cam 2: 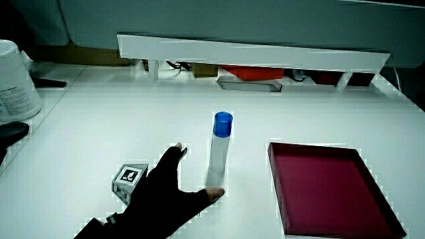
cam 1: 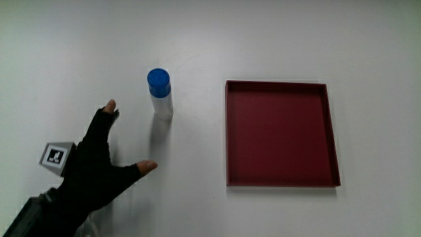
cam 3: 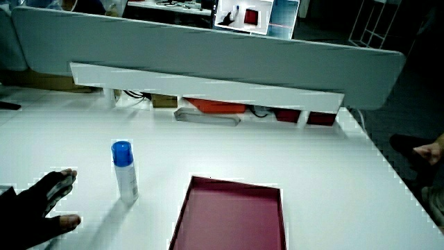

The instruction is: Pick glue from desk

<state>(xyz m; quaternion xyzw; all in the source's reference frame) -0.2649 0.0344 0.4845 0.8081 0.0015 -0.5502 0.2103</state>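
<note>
A glue stick (cam 1: 160, 93) with a white body and a blue cap stands upright on the white table, beside the dark red tray (cam 1: 282, 133); it shows in both side views (cam 2: 220, 151) (cam 3: 124, 170). The hand (cam 1: 99, 169) in its black glove lies nearer to the person than the glue stick, a short gap away and not touching it. Its fingers are spread, thumb and forefinger forming a wide V that points toward the stick, and it holds nothing. The patterned cube (cam 1: 57, 158) sits on the back of the hand (cam 2: 169, 192) (cam 3: 38, 208).
The shallow dark red tray (cam 2: 329, 190) (cam 3: 232, 215) holds nothing. A white container (cam 2: 14, 81) stands at the table's edge. A low white partition (cam 2: 252, 53) (cam 3: 208, 88) runs along the table, with red and grey items under it.
</note>
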